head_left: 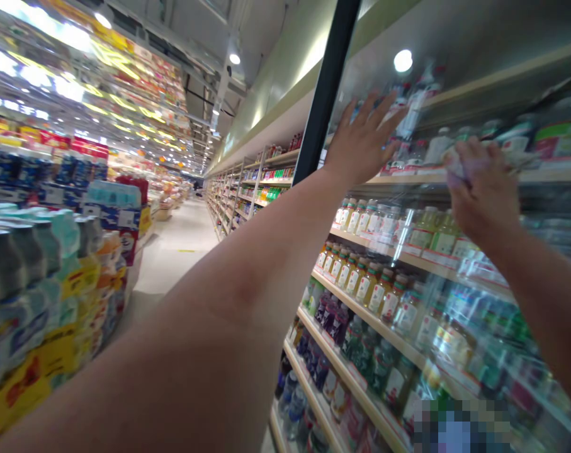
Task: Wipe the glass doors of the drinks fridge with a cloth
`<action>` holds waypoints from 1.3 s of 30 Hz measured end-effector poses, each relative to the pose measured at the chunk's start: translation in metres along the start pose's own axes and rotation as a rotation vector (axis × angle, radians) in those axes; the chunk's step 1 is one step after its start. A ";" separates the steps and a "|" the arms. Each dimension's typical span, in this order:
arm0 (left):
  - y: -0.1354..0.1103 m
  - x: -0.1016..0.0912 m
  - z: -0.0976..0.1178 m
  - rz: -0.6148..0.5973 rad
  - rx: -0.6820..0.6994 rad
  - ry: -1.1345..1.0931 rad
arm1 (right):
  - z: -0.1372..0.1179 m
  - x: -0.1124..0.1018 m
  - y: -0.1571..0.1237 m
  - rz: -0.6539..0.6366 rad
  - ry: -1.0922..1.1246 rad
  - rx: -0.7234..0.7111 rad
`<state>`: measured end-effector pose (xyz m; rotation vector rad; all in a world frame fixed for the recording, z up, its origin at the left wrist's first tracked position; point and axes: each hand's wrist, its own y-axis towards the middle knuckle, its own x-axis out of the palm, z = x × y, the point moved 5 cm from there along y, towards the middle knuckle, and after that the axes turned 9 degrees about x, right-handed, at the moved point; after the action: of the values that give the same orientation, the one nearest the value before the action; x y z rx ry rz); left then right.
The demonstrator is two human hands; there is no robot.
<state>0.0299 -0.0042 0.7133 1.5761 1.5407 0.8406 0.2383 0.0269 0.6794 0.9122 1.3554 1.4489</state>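
Observation:
My left hand reaches up to the glass door, beside its dark frame. Its fingers are spread, and the palm faces the pane. Farther right, my right hand is closed around a crumpled pale cloth at the glass. Part of the cloth sticks out past the fingers on the right; the rest is hidden under the hand. Behind the pane stand rows of bottled drinks on shelves, blurred in places by reflections.
More open shelving runs along the wall into the distance. A pale aisle floor lies to the left. Stacked bottle packs with yellow signs line its other side. Ceiling lamps hang overhead.

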 end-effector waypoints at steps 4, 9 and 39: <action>0.001 0.000 0.002 0.022 0.003 0.039 | 0.000 0.000 0.003 -0.037 0.077 0.071; -0.001 0.003 0.003 -0.011 -0.018 0.082 | -0.010 0.000 0.019 -0.045 0.094 0.073; -0.008 0.027 -0.003 -0.019 -0.029 0.026 | -0.054 0.029 -0.040 -0.176 0.076 -0.282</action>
<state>0.0250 0.0229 0.7064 1.5325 1.5526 0.8722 0.1842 0.0369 0.6315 0.5476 1.2150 1.5024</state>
